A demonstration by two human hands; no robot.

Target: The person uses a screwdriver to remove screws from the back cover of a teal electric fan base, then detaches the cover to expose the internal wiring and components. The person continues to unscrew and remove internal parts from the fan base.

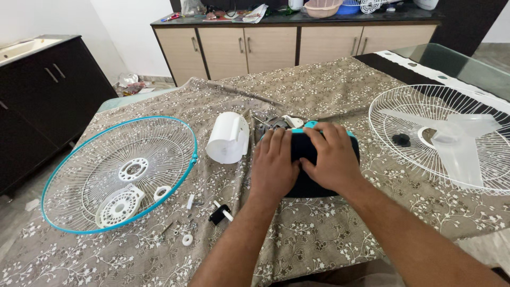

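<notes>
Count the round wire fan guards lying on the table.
2. The blue-rimmed white wire guard lies at the left; the plain white wire guard lies at the right, under the clear plastic fan blade. None appears hidden.

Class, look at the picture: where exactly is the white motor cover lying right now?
The white motor cover lies on the patterned cloth near the middle of the head view, between the blue-rimmed fan guard and the left hand.
</notes>
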